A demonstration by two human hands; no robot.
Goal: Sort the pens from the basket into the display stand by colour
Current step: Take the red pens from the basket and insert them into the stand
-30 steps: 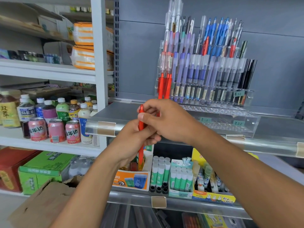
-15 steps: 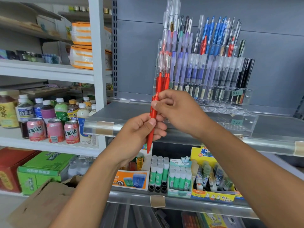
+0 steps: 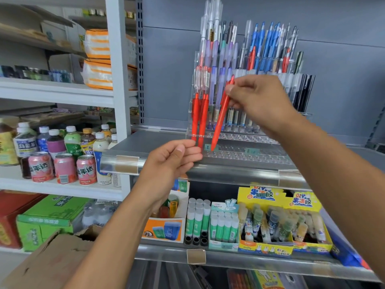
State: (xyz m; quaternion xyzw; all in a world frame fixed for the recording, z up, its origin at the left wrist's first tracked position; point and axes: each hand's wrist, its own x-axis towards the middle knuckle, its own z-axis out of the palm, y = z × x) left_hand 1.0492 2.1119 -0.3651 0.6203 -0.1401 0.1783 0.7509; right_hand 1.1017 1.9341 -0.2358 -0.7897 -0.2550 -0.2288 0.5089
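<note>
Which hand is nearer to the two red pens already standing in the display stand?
Left. The left hand has its fingertips just below the tips of the standing red pens. The right hand is off to their right, pinching another red pen.

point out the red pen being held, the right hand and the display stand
red pen [image 3: 221, 117], head view, mid barrel
right hand [image 3: 258, 99], head view, back of hand
display stand [image 3: 239, 142], head view, clear lower tier

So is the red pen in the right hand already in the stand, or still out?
Out. The right hand pinches the red pen near its top, tilted, its tip hanging above the display stand front row, beside the seated red pens.
</note>
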